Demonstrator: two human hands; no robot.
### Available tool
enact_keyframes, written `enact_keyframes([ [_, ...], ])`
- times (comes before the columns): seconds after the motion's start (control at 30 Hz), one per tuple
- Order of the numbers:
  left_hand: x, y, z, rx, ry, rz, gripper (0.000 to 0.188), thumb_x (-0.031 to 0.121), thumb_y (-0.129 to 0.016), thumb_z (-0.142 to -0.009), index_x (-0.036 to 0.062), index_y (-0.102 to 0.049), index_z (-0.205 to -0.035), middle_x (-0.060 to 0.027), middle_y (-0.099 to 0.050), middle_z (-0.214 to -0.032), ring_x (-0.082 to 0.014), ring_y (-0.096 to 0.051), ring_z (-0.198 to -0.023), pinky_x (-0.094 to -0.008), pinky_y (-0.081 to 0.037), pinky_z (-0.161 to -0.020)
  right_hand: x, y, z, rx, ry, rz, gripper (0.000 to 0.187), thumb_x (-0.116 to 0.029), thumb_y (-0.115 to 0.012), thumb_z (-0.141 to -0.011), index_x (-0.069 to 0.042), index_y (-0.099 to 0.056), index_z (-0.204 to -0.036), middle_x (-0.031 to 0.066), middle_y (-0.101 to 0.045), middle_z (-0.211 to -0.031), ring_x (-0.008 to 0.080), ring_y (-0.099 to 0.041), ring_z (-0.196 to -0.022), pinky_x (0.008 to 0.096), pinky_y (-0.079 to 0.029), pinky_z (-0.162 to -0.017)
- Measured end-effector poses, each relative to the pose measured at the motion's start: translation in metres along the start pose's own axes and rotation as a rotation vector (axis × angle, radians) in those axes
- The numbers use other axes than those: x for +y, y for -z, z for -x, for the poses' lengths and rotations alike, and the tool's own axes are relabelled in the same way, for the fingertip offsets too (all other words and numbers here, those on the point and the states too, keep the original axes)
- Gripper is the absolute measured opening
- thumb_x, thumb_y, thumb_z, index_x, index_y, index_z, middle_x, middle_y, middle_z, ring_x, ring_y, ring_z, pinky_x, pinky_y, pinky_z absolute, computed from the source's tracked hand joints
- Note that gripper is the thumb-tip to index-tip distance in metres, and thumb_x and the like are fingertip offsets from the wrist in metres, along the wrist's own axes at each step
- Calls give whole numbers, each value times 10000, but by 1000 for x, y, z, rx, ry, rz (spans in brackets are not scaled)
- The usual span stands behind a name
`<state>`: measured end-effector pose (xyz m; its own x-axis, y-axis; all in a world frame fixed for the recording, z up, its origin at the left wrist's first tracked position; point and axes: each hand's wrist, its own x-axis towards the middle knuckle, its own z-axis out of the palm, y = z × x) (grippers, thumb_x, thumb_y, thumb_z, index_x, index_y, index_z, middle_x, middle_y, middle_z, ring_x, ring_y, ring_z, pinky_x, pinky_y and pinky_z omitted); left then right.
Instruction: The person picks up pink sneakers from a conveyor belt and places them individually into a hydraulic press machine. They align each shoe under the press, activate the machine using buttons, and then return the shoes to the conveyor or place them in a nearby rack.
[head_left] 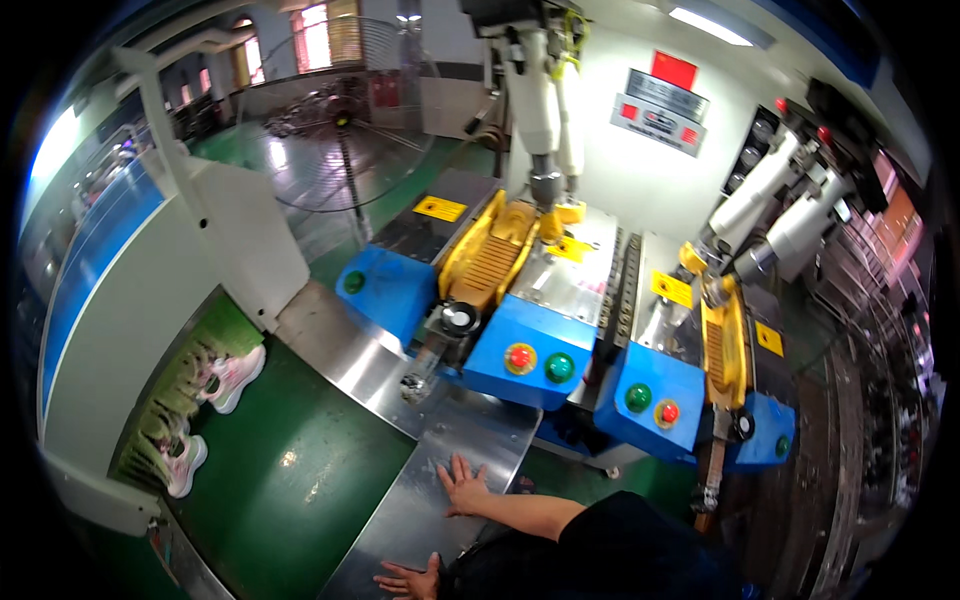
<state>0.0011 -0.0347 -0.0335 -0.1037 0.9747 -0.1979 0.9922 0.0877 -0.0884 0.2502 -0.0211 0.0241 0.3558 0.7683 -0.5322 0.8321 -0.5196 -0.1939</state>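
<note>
The person's right hand point(463, 485) lies flat with fingers spread, palm down, on a slanted sheet-steel ledge point(420, 500) beside a green conveyor belt point(290, 470). It grips nothing. The left hand point(408, 579) rests lower on the same ledge at the picture's bottom edge, fingers loosely open, also empty. Just beyond the ledge stands a blue press machine point(520, 350) with a yellow ribbed shoe form point(492, 255) and red and green round buttons. Two white and pink sneakers point(232, 377) ride the belt well to the left, apart from both hands.
</note>
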Motion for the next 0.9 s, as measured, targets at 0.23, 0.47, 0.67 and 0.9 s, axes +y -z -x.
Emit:
enact_keyframes([
  [0.23,15,34,15,-149,-4,168,1015,744,-468,-727,146,-137,-1477,-299,-11,-1485,-462,-85,-1359,-681,-177,-991,6,7,12,-20,-72,1,1148,-609,-697,-668,-147,-44,-1490,242,13,-1524,378,-15,-1417,709,-194,-987],
  [0.47,11,29,1,-329,52,376,1389,820,-654,-478,132,8,-1487,-274,151,-1499,-450,140,-1383,-700,-19,-1018,12,0,-1,-33,-34,3,1160,-674,-655,-667,-126,-48,-1489,256,15,-1521,393,-17,-1417,703,-159,-1007],
  [0.67,8,35,8,-337,32,526,1365,825,-628,-511,105,-2,-1487,-285,188,-1484,-440,205,-1370,-688,78,-1007,14,-2,-2,-45,9,-47,1187,-696,-646,-663,-110,-25,-1488,274,66,-1512,409,46,-1412,676,-107,-1042],
  [0.9,13,33,16,-307,45,616,1355,843,-605,-508,103,-37,-1491,-308,160,-1482,-445,187,-1374,-663,106,-1017,20,1,2,-55,20,-11,1239,-711,-660,-636,-84,-10,-1484,307,67,-1495,422,63,-1405,671,-104,-1046],
])
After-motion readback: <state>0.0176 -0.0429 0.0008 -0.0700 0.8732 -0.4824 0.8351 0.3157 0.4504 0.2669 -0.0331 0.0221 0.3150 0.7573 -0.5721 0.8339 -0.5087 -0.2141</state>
